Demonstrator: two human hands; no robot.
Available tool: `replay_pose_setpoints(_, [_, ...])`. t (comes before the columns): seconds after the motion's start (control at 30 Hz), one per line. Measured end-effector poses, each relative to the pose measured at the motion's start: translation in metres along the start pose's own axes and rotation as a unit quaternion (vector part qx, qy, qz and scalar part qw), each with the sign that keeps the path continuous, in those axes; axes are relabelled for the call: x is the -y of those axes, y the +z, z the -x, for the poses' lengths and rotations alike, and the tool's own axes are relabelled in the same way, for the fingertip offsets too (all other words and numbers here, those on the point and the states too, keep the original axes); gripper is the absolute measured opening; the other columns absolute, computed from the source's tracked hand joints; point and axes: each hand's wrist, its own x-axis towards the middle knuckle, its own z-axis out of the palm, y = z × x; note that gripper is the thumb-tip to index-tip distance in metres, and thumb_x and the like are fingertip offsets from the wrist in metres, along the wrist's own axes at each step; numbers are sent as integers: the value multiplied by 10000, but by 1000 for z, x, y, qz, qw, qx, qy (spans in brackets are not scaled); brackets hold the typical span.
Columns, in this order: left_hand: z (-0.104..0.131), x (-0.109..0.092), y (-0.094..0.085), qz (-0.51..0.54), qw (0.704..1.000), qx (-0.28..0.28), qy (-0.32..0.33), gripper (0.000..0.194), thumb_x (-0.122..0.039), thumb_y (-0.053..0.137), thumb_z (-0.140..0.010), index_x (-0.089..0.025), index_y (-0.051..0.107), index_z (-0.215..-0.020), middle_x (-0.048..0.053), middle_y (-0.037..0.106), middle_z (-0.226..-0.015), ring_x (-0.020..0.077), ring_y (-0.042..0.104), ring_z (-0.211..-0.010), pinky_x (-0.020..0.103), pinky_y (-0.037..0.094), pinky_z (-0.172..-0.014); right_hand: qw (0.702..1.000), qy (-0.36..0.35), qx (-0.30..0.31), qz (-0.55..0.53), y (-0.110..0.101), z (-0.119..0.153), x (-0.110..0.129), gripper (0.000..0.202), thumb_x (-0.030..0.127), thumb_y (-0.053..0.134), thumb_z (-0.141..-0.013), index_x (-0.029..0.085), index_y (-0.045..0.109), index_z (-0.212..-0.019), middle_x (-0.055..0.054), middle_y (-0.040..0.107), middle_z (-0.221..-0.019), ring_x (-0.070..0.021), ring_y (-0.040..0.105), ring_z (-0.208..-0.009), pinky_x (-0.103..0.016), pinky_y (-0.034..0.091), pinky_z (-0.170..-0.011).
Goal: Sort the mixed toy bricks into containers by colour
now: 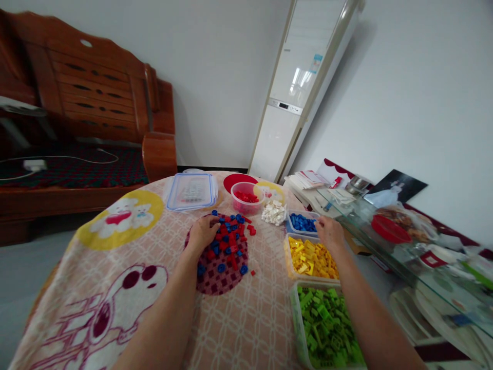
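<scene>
My left hand [203, 234] is at the left edge of a loose pile of red and blue toy bricks [233, 239], its fingers curled together; whatever they grip is too small to make out. My right hand [331, 232] reaches to the right side of a small clear box of blue bricks [302, 223]. Those fingers are pinched at the rim, and their contents are hidden. Closer to me stand a box of yellow bricks [311, 257] and a larger box of green bricks [327, 321], both partly behind my right forearm.
A round tub of red bricks [246, 198] stands behind the pile, beside a heap of white bricks [274, 213]. Clear lids [191, 191] lie at the back left of the cloth-covered table [246, 329]. A cluttered glass table [385, 252] adjoins on the right.
</scene>
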Motion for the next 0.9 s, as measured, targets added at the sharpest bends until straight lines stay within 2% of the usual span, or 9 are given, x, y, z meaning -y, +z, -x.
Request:
replay_pose_setpoints(0.07, [0, 1, 1, -2, 1000, -4, 2, 351, -249, 546, -817, -161, 694, -1123, 81, 752, -1030, 223, 694, -969, 319, 528, -912, 998, -47, 7, -30, 11, -12, 10, 286, 228, 521, -868, 161, 705, -1077, -123, 701, -1105, -234, 624, -1023, -329, 433, -901])
replay_pose_setpoints(0.17, [-1, 3, 3, -4, 1000, -9, 8, 340, -245, 543, -819, -161, 699, -1110, 84, 751, -1031, 229, 693, -974, 331, 527, -918, 989, -118, 67, -61, 31, -24, 27, 292, 176, 554, -831, 182, 722, -1070, -108, 654, -1236, -228, 578, -1154, -341, 395, -1013])
replay_pose_setpoints(0.27, [-1, 4, 3, -3, 1000, -12, 10, 332, -241, 544, -822, -159, 700, -1104, 86, 750, -1029, 225, 693, -973, 328, 526, -918, 984, -132, 100, -68, 47, -34, 36, 250, 156, 595, -788, 205, 748, -980, -69, 695, -1145, -207, 615, -1088, -318, 425, -982])
replay_pose_setpoints(0.33, [-1, 4, 3, 0, 1000, -10, 9, 332, -239, 543, -825, -152, 698, -1105, 91, 748, -1037, 223, 694, -975, 326, 522, -924, 983, -132, 108, -67, 53, -40, 34, 212, 155, 612, -773, 205, 753, -924, -54, 718, -1068, -193, 634, -1036, -294, 438, -951])
replay_pose_setpoints(0.5, [1, 2, 1, 3, 1000, -5, 3, 338, -229, 547, -819, -149, 691, -1114, 95, 745, -1048, 224, 692, -984, 329, 522, -930, 987, -106, 108, -50, 51, -51, 3, 156, 140, 631, -752, 193, 747, -842, -60, 734, -992, -195, 645, -996, -293, 429, -949])
replay_pose_setpoints(0.63, [1, 1, 2, 2, 1000, -7, 5, 330, -227, 550, -817, -165, 691, -1109, 77, 748, -1037, 211, 692, -977, 317, 522, -930, 992, -78, 96, -37, 46, -52, -17, 189, 148, 592, -786, 156, 753, -883, -127, 729, -1024, -243, 651, -1009, -358, 447, -946])
replay_pose_setpoints(0.77, [1, 1, 2, -5, 1000, -9, 7, 315, -228, 550, -820, -176, 697, -1094, 70, 748, -1034, 208, 692, -969, 314, 522, -926, 988, -112, 92, -50, 50, -49, -5, 237, 163, 600, -784, 193, 762, -954, -106, 704, -1150, -236, 617, -1115, -358, 409, -1023])
replay_pose_setpoints(0.9, [2, 1, 2, -10, 1000, -10, 9, 319, -228, 542, -823, -177, 699, -1096, 75, 747, -1048, 214, 690, -974, 321, 523, -921, 980, -153, 108, -64, 55, -48, 9, 177, 194, 654, -743, 255, 779, -853, -37, 716, -1138, -216, 630, -1096, -328, 429, -1009])
